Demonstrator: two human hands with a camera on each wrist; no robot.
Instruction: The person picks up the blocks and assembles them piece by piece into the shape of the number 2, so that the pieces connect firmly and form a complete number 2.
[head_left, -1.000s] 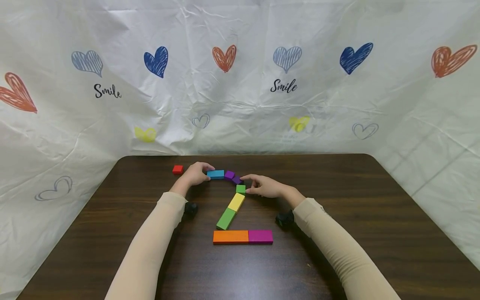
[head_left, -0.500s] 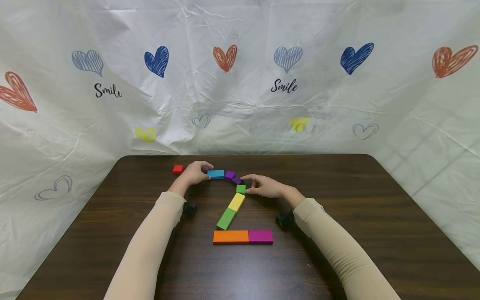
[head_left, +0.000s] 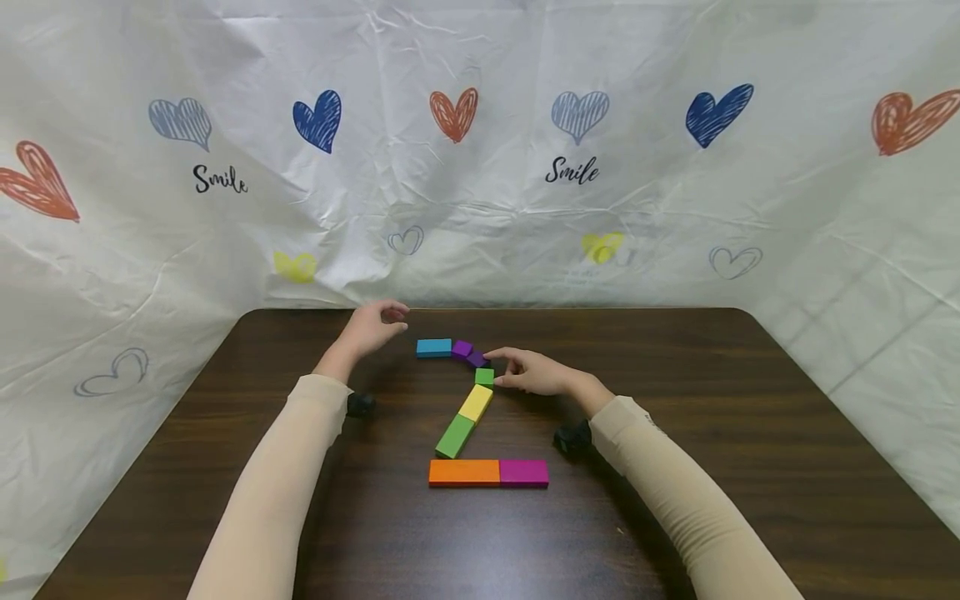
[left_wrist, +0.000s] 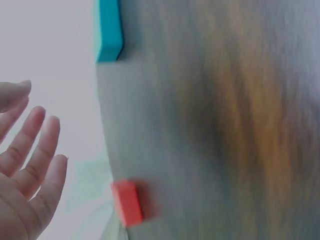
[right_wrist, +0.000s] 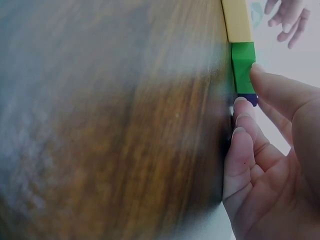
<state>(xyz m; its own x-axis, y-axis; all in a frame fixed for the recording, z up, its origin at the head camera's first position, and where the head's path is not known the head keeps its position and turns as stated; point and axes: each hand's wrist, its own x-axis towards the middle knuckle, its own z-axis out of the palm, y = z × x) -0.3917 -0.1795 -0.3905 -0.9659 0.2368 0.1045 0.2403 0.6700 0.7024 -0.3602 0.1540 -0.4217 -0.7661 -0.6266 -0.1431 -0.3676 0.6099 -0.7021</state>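
Observation:
My left hand (head_left: 371, 327) hovers over the back left of the table with nothing in it, its fingers loosely bent. A red block (left_wrist: 128, 202) lies below it in the left wrist view; the hand hides it in the head view. To the hand's right is a blue block (head_left: 434, 348), then two purple blocks (head_left: 462, 349) in a bending row. My right hand (head_left: 536, 372) rests beside that row. Its thumb tip is at the small green block (right_wrist: 244, 67), and its index fingertip is at the nearer purple block (head_left: 477, 359).
Below the small green block, a yellow block (head_left: 476, 403) and a longer green block (head_left: 454, 437) run in a slant. An orange block (head_left: 463, 472) and a magenta block (head_left: 523, 472) form a straight bar nearer the front. A white printed cloth (head_left: 495, 250) hangs behind the table.
My left hand has let go of the blue block and moved left and up, over the red block. The right hand has stayed beside the row.

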